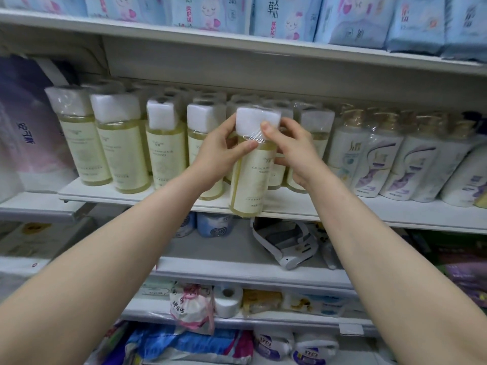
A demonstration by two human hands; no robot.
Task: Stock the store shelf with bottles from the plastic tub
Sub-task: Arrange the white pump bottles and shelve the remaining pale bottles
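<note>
— What are you holding?
— A tall, round bottle (250, 180) of clear plastic. It has pale yellow liquid inside and a cream label, and it's wrapped in crinkly film with a white blocky pad over the cap. My left hand (218, 151) grips its shoulder, thumb across the front. My right hand (295, 151) pinches the wrapped top, fingers curled behind.
— Where is it?
— At the front lip of the flat white shelf (158, 197), leaning slightly, before a row of matching bottles (123, 154). I can't tell whether its base rests there.
— And beside them?
— Glossy white pump bottles (382, 164) on the right, film-wrapped too.
</note>
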